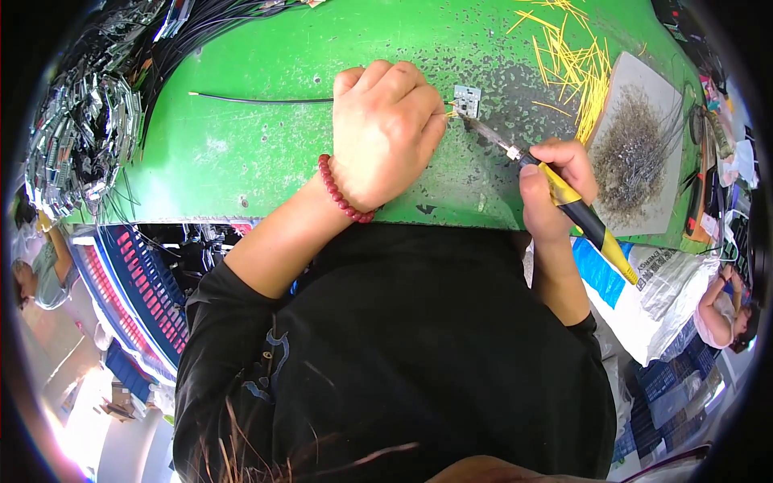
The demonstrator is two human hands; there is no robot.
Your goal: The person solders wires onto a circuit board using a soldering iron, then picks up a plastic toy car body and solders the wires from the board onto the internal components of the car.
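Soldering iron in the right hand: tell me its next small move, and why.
Probably settle the soldering iron gently against the small board: its tip is at the board's edge, near yellow wire ends by the left hand; contact is unclear.

Green table, scuffed dark in patches; blue crate lower left; pale floor, white glare.

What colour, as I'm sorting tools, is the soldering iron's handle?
The handle is yellow and black; head view.
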